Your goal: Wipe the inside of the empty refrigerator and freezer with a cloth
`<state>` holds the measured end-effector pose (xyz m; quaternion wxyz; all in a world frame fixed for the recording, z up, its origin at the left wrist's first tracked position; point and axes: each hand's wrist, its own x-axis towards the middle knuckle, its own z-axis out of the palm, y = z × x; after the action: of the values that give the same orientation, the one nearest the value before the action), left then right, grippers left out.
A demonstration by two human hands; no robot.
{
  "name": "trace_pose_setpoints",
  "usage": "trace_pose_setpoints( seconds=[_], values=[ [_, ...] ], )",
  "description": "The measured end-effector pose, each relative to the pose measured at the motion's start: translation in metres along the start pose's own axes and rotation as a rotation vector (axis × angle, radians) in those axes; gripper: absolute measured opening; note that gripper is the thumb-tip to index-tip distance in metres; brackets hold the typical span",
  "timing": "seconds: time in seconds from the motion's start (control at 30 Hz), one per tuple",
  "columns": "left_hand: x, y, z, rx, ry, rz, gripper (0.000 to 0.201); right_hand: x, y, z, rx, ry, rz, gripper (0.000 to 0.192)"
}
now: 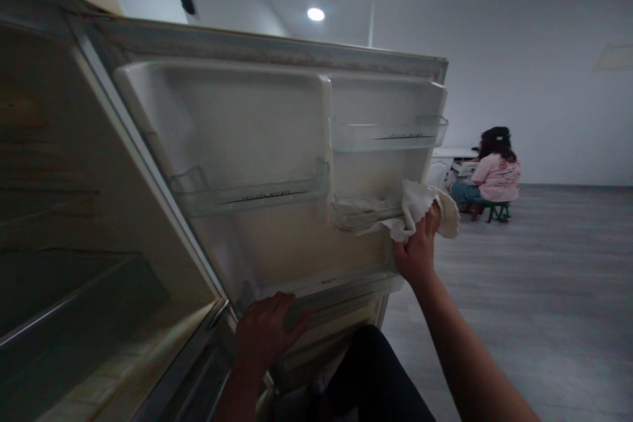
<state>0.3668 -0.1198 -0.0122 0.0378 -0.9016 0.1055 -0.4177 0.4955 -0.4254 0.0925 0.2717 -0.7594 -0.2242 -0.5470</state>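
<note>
At the near edge of the scene, a bent knee (378, 369) in dark trousers rises between the person's two forearms. Just left of it, the left hand (267, 330) lies at the rim of the long bottom door bin (346, 289), its fingers bent and its thumb apart from them; whether it grips the rim cannot be told. Near left, the dim refrigerator compartment (30, 221) stands open, a glass shelf (64, 303) with a pale front edge inside it.

To the right and a little farther off, the right hand (418, 250) is clamped on a crumpled white cloth (420, 204). The cloth is at the right end of the small lower clear bin (363, 210) on the open refrigerator door (262, 112), and it covers that end and hangs past the door's edge. Above this bin sits the small upper clear bin (386, 137), and left of both, beyond a white divider (325, 145), runs a wider clear bin (247, 196).

Beyond the door, the grey wood-look floor (524, 290) stretches to the right. Far right, a person in a pink shirt (494, 177) sits on a low green stool (499, 211) beside a white cabinet (438, 172), before a pale wall (554, 112).
</note>
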Motion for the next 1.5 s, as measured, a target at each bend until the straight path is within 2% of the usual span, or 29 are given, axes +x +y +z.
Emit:
trace_pose_setpoints(
  seconds=[0.17, 0.3, 0.5, 0.6, 0.73, 0.8, 0.93, 1.03, 1.13, 1.37, 1.5],
  values=[
    [0.000, 0.000, 0.000, -0.058, -0.054, -0.030, 0.037, 0.000, -0.016, 0.005, 0.003, 0.039, 0.048, 0.061],
    [-0.002, -0.001, 0.000, -0.069, -0.107, -0.047, 0.034, -0.001, -0.042, 0.011, 0.007, 0.011, 0.005, 0.052],
    [0.000, -0.002, -0.004, -0.036, -0.122, 0.004, 0.043, 0.001, -0.099, 0.027, -0.046, -0.132, -0.028, 0.036],
    [0.001, -0.001, -0.007, -0.020, -0.120, -0.001, 0.043, 0.003, -0.110, 0.029, -0.053, -0.220, -0.048, 0.039],
    [-0.002, -0.003, -0.009, 0.002, -0.140, 0.011, 0.042, 0.001, -0.088, 0.020, -0.058, -0.257, -0.145, 0.044],
    [-0.003, -0.004, -0.010, 0.006, -0.126, 0.025, 0.043, 0.001, -0.066, 0.011, -0.081, -0.220, -0.155, 0.045],
    [-0.001, -0.003, -0.013, 0.012, -0.107, 0.021, 0.044, 0.010, -0.018, -0.006, -0.141, -0.095, -0.081, 0.040],
    [0.003, 0.000, -0.015, 0.001, -0.120, 0.014, 0.044, 0.024, 0.003, -0.015, -0.147, -0.052, -0.074, 0.031],
    [0.004, 0.001, -0.016, 0.001, -0.129, 0.002, 0.043, 0.036, 0.006, -0.017, -0.139, -0.045, -0.060, 0.026],
    [-0.002, -0.004, -0.012, -0.005, -0.070, 0.019, 0.039, 0.043, -0.007, -0.028, -0.149, -0.079, -0.033, 0.021],
    [-0.006, -0.008, -0.010, 0.003, -0.041, 0.041, 0.040, 0.064, -0.006, -0.039, -0.021, -0.128, -0.066, 0.017]
  ],
)
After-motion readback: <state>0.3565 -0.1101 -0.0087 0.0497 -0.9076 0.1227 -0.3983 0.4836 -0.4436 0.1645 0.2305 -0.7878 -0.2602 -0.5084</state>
